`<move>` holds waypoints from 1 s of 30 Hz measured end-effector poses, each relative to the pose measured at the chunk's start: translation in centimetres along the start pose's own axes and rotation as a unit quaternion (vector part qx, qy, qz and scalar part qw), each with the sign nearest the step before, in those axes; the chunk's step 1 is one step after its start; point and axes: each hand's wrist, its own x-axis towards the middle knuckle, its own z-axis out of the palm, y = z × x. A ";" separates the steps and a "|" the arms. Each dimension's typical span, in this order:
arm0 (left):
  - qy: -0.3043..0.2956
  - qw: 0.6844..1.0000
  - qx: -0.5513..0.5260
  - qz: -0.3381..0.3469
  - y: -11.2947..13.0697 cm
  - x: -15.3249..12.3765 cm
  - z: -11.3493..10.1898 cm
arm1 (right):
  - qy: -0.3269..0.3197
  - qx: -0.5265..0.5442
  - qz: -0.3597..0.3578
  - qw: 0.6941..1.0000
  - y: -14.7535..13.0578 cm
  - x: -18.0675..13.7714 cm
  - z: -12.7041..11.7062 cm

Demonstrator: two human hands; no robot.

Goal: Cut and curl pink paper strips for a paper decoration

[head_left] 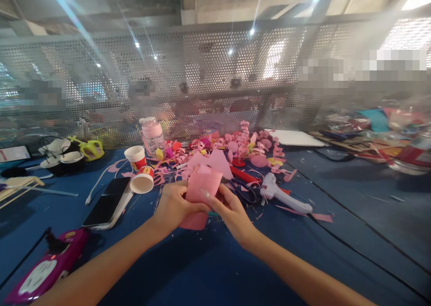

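Observation:
Both hands hold a pink sheet of paper point(202, 187) above the blue table. My left hand point(175, 205) grips its left side, the thumb laid across the lower front. On the right edge, my right hand point(232, 212) pinches the sheet between thumb and fingers. The sheet looks folded or curved, with a lower part showing under the left thumb. Just behind it spreads a heap of pink paper scraps and curled pieces point(259, 160). To the right of my right hand lies a white glue gun point(286, 198), near scissors with dark handles point(244, 191).
Left are two paper cups point(142, 180), a black phone point(109, 200) and a purple power strip point(50, 265). A pink-lidded bottle point(152, 137) stands behind. A perforated metal screen point(202, 68) closes off the back. The glue gun's black cord point(363, 256) runs right across the blue table point(208, 279).

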 end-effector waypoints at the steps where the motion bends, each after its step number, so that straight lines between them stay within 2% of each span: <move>1: -0.025 0.999 -0.017 -0.015 -0.1 0.0 0.0 | -0.011 0.024 0.013 1.000 0.0 0.1 0.0; 4: -0.073 0.995 -0.049 -0.035 -0.2 0.1 0.2 | -0.051 0.072 0.047 0.995 0.2 0.2 0.0; 6: -0.092 0.994 -0.053 -0.019 -0.2 0.1 0.3 | -0.063 0.081 0.052 0.993 0.4 0.1 0.0; 11: -0.106 0.994 -0.017 0.014 -0.3 0.2 0.2 | -0.023 0.077 0.040 0.996 0.9 0.2 -0.2; 14: -0.067 0.998 -0.009 0.015 -0.8 0.4 0.2 | 0.007 0.096 0.069 0.993 1.1 0.4 -0.5; 17: -0.043 0.997 -0.061 0.008 -1.1 0.7 0.3 | -0.013 0.123 0.087 0.989 0.9 0.7 -0.7; 21: -0.037 0.986 -0.150 -0.056 -1.3 1.0 0.3 | -0.047 0.124 0.047 0.990 0.5 1.2 -1.1; 25: 0.045 0.978 -0.173 -0.107 -1.7 1.5 -0.2 | -0.017 0.107 0.015 0.994 0.8 2.2 -2.0; 28: 0.086 0.986 -0.114 -0.088 -2.6 2.1 -1.2 | 0.004 0.112 0.020 0.993 0.9 2.8 -2.8; 30: 0.119 0.993 -0.005 -0.025 -3.3 2.6 -2.1 | 0.009 0.128 0.033 0.991 0.8 3.2 -3.3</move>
